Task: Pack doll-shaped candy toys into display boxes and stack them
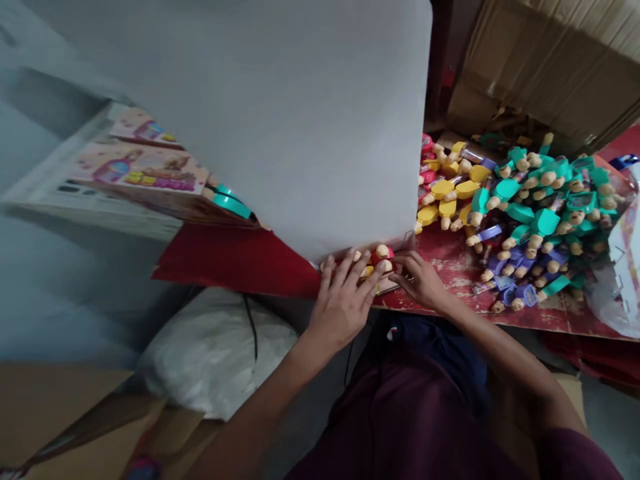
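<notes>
In front of me lies a shallow cardboard box (387, 285) whose large pale lid (320, 127) stands raised. Small plastic pieces with beige, rounded heads (382, 252) sit inside it, some red and some yellow. My left hand (343, 297) rests over them with its fingers stretched out and slightly spread, covering part of the row. At the box's right end is my right hand (421, 283), its thumb and fingers bent around the edge next to a red piece. The fingertips there are partly hidden.
Right of the box, a heap of the same pieces in yellow, teal and purple (535, 220) covers the red table (445, 257). Behind it stands a brown carton (555, 67). Printed boxes (145, 167) are stacked at left; a white sack (215, 353) lies below.
</notes>
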A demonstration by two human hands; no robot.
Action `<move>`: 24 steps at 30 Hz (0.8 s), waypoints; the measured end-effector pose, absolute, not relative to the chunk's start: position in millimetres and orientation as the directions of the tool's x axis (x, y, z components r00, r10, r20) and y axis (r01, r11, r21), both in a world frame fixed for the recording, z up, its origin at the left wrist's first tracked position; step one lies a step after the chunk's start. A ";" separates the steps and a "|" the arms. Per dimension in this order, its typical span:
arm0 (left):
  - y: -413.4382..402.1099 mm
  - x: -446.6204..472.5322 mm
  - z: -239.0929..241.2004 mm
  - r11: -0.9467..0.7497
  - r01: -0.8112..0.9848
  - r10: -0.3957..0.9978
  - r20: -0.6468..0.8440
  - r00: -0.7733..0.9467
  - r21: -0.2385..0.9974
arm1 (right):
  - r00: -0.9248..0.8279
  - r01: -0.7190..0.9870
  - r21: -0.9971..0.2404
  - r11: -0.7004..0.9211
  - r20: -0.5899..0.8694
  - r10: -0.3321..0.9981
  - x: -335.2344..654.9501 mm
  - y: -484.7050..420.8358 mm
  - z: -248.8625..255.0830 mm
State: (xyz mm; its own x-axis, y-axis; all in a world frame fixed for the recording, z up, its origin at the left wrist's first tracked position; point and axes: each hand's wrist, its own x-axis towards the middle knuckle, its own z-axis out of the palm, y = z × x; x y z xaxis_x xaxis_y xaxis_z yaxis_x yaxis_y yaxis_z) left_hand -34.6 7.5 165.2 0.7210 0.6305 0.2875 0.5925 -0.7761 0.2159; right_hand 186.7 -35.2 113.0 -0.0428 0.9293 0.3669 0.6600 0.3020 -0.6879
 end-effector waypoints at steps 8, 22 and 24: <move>9.1 -35.6 162.2 -0.782 0.580 0.623 0.303 0.721 0.226 | 0.465 0.809 -0.561 -0.177 0.426 0.776 300.0 11.1 119.5; 9.1 -30.6 167.8 -0.793 0.517 0.607 0.350 0.713 0.323 | 0.475 0.823 -0.537 -0.185 0.473 0.742 301.3 -110.4 85.6; 9.1 -32.7 165.2 -0.792 0.516 0.609 0.360 0.707 0.327 | 0.472 0.856 -0.431 -0.285 0.426 0.772 323.7 -119.0 86.6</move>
